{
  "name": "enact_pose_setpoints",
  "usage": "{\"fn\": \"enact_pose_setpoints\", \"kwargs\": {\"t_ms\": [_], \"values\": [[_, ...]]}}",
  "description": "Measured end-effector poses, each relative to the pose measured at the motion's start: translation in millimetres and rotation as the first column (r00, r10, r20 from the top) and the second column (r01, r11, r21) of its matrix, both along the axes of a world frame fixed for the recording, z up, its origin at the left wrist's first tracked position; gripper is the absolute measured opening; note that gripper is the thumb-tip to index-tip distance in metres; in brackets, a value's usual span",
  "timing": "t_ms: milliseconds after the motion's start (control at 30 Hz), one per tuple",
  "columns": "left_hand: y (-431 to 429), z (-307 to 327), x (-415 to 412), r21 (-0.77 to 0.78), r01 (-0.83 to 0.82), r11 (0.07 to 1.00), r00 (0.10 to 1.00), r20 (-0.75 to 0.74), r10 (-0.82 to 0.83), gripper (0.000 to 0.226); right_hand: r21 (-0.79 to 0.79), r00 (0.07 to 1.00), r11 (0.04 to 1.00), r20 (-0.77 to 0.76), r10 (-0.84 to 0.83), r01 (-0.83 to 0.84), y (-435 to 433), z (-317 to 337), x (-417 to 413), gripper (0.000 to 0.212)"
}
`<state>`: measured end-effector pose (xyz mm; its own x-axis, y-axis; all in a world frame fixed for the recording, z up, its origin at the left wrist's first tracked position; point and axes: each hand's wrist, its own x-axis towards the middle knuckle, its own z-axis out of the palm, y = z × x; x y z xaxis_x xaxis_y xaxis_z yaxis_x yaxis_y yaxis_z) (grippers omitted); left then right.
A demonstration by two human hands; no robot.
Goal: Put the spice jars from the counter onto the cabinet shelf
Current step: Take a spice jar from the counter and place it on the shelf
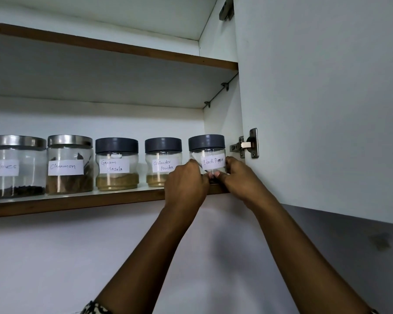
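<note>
Both hands are raised to the shelf (77, 203) and clamped on the pepper jar (208, 155). The left hand (186, 181) wraps its left flank and the right hand (237, 175) its right flank. The fingertips (213, 174) meet across the lower front, under the label.

Position: the jar is at the right end of the row, level with the four jars already placed. It lies directly between the hands, ahead of them and slightly above the wrists. Its long axis is vertical, lid up, with no visible tilt. The base is hidden behind the fingers, so contact with the shelf cannot be confirmed, though it appears seated near the front edge.

Clearances: the coriander jar (162, 162) stands just beside it on the left, with the left hand overlapping that jar's lower corner. The side wall (222, 123) is near on the right, and the hinge (247, 143) is just above the right hand.

Assessment: neither hand is nearer, as the hold is symmetrical. The step in hand looks like the final seating of this jar. A release should draw both hands down and back toward the person. The right hand has less room to spread. A sideways sweep by the left hand risks nudging the coriander jar.
</note>
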<state>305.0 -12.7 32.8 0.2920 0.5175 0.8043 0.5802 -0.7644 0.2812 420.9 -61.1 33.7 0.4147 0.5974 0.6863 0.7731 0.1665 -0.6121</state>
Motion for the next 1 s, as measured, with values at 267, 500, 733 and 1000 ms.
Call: {"fn": "enact_pose_setpoints", "kwargs": {"t_ms": [267, 500, 733, 1000], "values": [[2, 2, 5, -0.029, -0.1, 0.995, 0.995, 0.002, 0.1, 0.036, -0.069, 0.997, 0.995, 0.046, -0.066, 0.069, 9, 9, 10, 0.037], [-1, 7, 9, -0.058, -0.153, 0.987, 0.988, -0.021, 0.152, 0.034, -0.119, 0.999, 0.992, 0.02, -0.046, 0.048, 14, 15, 13, 0.036], [-2, 5, 10, -0.037, -0.187, 0.982, 0.981, -0.057, 0.185, 0.033, -0.121, 0.997, 0.99, 0.02, -0.075, 0.077, 18, 14, 13, 0.038], [-6, 6, 7, -0.036, -0.16, 0.986, 0.984, -0.086, 0.156, 0.029, -0.185, 0.998, 0.982, -0.039, -0.05, 0.042, 11, 19, 9, 0.036]]}}
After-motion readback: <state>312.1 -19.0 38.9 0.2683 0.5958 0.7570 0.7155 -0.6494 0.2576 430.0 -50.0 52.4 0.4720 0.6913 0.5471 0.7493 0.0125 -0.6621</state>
